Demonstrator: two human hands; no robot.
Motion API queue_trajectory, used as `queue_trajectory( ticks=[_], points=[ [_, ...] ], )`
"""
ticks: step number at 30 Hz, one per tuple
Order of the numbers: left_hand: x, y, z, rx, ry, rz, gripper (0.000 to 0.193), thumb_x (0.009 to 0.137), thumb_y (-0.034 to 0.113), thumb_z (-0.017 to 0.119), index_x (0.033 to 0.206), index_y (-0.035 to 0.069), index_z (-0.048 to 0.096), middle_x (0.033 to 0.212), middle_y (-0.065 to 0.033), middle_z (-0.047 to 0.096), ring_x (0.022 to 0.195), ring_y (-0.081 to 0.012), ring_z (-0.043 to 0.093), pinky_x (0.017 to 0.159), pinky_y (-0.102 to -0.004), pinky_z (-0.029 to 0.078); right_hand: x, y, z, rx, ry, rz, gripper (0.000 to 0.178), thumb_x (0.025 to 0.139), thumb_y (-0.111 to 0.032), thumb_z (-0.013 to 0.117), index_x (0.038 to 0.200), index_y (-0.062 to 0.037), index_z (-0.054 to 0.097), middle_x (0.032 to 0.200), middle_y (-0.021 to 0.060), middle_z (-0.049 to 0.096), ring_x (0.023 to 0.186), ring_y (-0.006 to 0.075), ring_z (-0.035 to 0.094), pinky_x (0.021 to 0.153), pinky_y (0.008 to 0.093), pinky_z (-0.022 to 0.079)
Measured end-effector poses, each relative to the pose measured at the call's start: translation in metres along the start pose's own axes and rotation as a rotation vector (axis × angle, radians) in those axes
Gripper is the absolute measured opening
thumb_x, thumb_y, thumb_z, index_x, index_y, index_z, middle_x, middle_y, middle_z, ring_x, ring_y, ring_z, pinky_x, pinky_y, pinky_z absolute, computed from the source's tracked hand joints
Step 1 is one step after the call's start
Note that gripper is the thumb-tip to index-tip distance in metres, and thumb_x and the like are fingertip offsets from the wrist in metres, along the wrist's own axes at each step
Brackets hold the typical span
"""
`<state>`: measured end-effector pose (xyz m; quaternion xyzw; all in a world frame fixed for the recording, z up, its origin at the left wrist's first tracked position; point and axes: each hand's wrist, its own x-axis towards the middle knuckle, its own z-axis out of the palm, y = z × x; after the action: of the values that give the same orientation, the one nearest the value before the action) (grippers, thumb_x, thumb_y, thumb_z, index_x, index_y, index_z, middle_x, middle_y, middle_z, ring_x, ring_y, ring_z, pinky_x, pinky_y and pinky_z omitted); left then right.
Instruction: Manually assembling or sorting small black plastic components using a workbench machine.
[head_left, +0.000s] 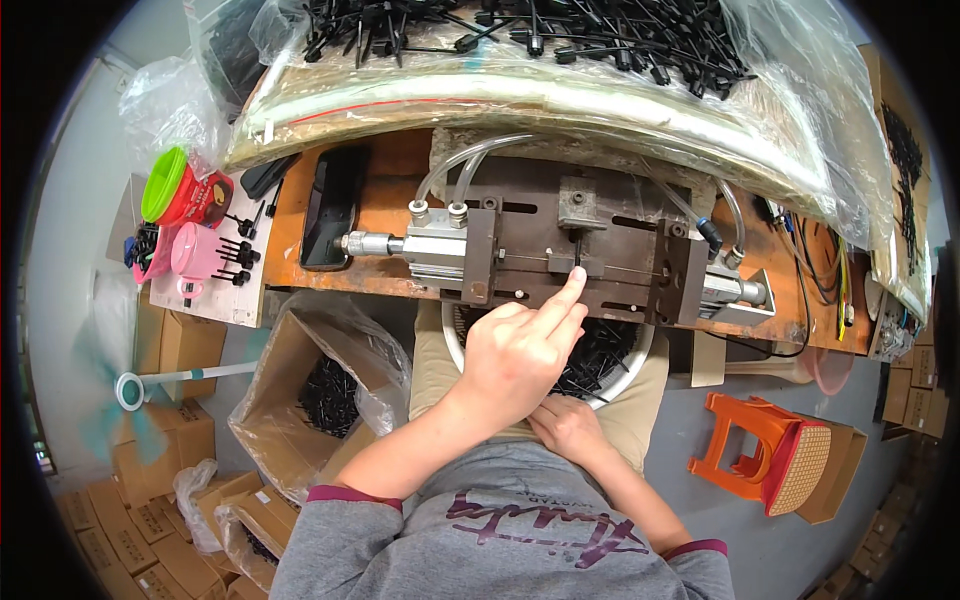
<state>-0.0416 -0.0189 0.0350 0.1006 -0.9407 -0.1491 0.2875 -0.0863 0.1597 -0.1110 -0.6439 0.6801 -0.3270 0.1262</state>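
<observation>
My left hand (pixel 520 352) reaches up to the metal fixture, its index finger stretched out and the other fingers partly bent. That fingertip touches a small black part (pixel 577 250) standing at the middle block (pixel 578 205). Nothing shows gripped in this hand. Lower down, my right hand (pixel 568 425) rests by the near rim of a white round basket (pixel 640 372) on my lap. Its fingers are curled and partly hidden, so what they hold, if anything, cannot be made out. Many black plastic pieces (pixel 600 350) lie in the basket.
Pneumatic cylinders flank the fixture, one left (pixel 437 250) and one right (pixel 722 287). A phone (pixel 335 205) and pink cup (pixel 197 250) lie leftward. Beyond the fixture stands a plastic-lined tray (pixel 500 100) of black pieces. An open carton (pixel 275 400), fan (pixel 130 390) and orange stool (pixel 745 440) surround me.
</observation>
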Motion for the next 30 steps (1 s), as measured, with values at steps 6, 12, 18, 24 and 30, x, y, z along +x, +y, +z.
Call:
queue_trajectory(
  ticks=[6, 12, 18, 24, 30],
  points=[
    [0.003, -0.002, 0.004, -0.014, -0.021, 0.005, 0.023, 0.07, 0.012, 0.077, 0.091, 0.005, 0.071, 0.121, -0.009, 0.067, 0.06, -0.0166, 0.063, 0.058, -0.0258, 0.05, 0.015, -0.009, -0.005, 0.063, 0.067, -0.001, 0.005, 0.076, -0.006, 0.07, 0.079, -0.004, 0.068, 0.072, 0.0058, 0.06, 0.065, 0.022, 0.061, 0.059, 0.0337, 0.051],
    [-0.003, -0.013, 0.007, -0.043, 0.058, 0.065, 0.026, 0.07, 0.015, 0.076, 0.092, 0.003, 0.071, 0.121, -0.0147, 0.066, 0.056, -0.0174, 0.06, 0.054, -0.0269, 0.049, 0.012, -0.018, -0.005, 0.313, 0.307, 0.324, 0.006, 0.083, -0.002, 0.068, 0.088, -0.0006, 0.069, 0.083, 0.0075, 0.068, 0.07, 0.0175, 0.064, 0.061, 0.0276, 0.051],
    [-0.038, -0.003, -0.002, -0.466, -0.092, 0.067, 0.025, 0.068, 0.019, 0.075, 0.088, 0.005, 0.071, 0.096, -0.0118, 0.07, 0.065, -0.0261, 0.066, 0.054, -0.0354, 0.052, -0.007, 0.026, -0.029, 0.936, 0.744, 0.816, 0.038, 0.098, -0.029, 0.046, 0.117, 0.0024, 0.058, 0.105, 0.0094, 0.064, 0.093, 0.0185, 0.063, 0.077, 0.028, 0.052],
    [-0.095, -0.01, 0.076, -0.519, -0.497, -0.009, 0.027, 0.06, 0.031, 0.081, 0.084, 0.02, 0.078, 0.087, -0.0046, 0.073, 0.082, -0.0243, 0.069, 0.067, -0.0404, 0.053, -0.021, 0.089, -0.074, 1.547, 0.89, 0.696, 0.026, 0.083, -0.012, 0.06, 0.102, 0.0042, 0.065, 0.109, 0.0244, 0.064, 0.107, 0.0362, 0.057, 0.105, 0.0491, 0.038],
    [-0.121, -0.024, 0.108, -0.286, -0.286, -0.041, 0.072, 0.083, 0.039, 0.073, 0.143, 0.014, 0.041, 0.146, -0.0197, 0.041, 0.114, -0.0366, 0.056, 0.088, -0.0466, 0.048, 0.03, 0.131, -0.03, 1.002, 0.763, 0.728, 0.039, 0.077, -0.012, 0.061, 0.112, 0.0047, 0.06, 0.12, 0.0178, 0.062, 0.116, 0.0293, 0.055, 0.104, 0.0426, 0.039]
  ],
)
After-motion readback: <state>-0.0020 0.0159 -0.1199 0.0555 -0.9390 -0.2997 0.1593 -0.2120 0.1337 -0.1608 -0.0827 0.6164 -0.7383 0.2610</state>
